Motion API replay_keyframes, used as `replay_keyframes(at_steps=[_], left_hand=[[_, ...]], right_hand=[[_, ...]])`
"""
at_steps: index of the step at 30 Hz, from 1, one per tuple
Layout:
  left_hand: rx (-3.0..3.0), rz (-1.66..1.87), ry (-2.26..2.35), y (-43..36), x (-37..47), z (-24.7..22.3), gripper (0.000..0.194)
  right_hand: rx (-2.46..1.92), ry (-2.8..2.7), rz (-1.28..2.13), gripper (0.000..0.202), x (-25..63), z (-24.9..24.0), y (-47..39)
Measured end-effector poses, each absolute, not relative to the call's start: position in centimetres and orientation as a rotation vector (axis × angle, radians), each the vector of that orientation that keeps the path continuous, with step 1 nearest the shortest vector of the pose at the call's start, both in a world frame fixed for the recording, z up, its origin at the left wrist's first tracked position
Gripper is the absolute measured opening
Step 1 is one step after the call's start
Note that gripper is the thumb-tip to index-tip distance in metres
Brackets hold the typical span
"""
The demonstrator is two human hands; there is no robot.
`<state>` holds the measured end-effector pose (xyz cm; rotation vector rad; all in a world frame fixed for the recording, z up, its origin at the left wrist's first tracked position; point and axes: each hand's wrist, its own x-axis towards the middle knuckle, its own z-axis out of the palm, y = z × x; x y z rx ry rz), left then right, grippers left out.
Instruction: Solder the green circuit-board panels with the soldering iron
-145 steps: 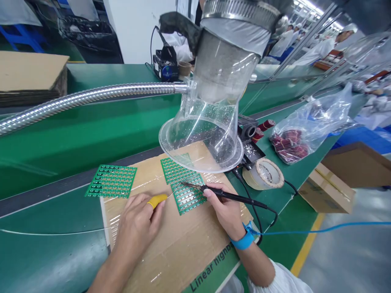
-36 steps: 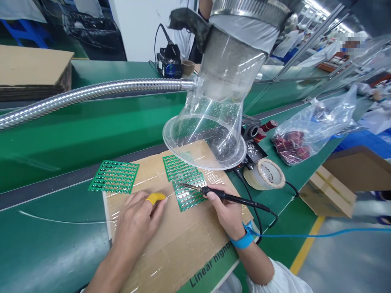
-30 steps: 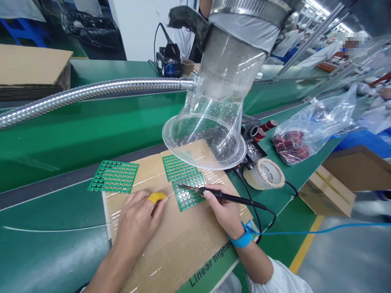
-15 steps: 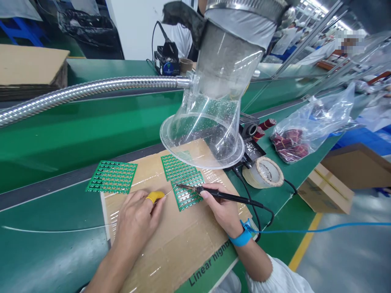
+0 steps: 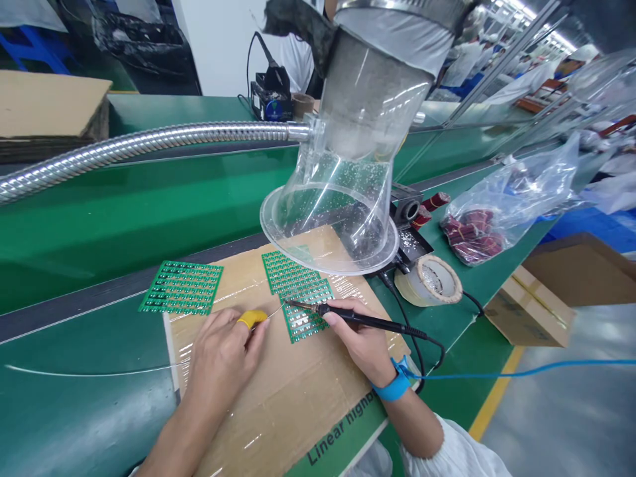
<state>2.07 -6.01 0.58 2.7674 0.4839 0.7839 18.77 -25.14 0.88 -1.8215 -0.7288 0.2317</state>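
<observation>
My left hand (image 5: pixel 226 348), with a yellow finger cot (image 5: pixel 252 318) on one finger, pinches a thin strand of solder wire (image 5: pixel 94 373). The wire's far end trails off to the left over the bench. My right hand (image 5: pixel 360 341) is closed round the black handle of a soldering iron (image 5: pixel 370 318). Iron tip and wire end meet at the left side of a green circuit board panel (image 5: pixel 308 320). Behind it another green panel (image 5: pixel 285 268) lies partly under the clear fume hood (image 5: pixel 328 218). A third panel (image 5: pixel 183 288) rests left, across the cardboard's edge. A blue wrist strap (image 5: pixel 394 384) circles my right wrist.
Taped cardboard (image 5: pixel 278 411) covers the green bench under my hands. A flexible metal arm (image 5: pixel 199 132) reaches the hood from the left. At right stand a tape roll (image 5: pixel 432 281) with solder bits, a bag of dark red wire bundles (image 5: pixel 474 235) and a carton (image 5: pixel 531 308).
The iron's tip and the wire end have shifted very slightly left along the panel. Both hands otherwise keep their place and grip.
</observation>
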Motion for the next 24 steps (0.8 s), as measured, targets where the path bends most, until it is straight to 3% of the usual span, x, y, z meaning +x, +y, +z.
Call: replay_keyframes(at_steps=[10, 16, 24], left_hand=[[2.636, 0.759, 0.518, -6.0, 1.8, 0.7, 0.037], [2.600, 0.799, 0.457, -6.1, 1.8, 1.0, 0.027], [2.690, 0.771, 0.387, -5.6, 1.8, 1.2, 0.031]], right_hand=[[-1.741, -0.562, 0.211, 0.021, 18.7, 0.5, -25.3], [-1.748, -0.536, 0.202, 0.018, 18.5, 1.8, -25.5], [-1.741, -0.641, 0.200, 0.011, 18.2, 1.0, -25.4]])
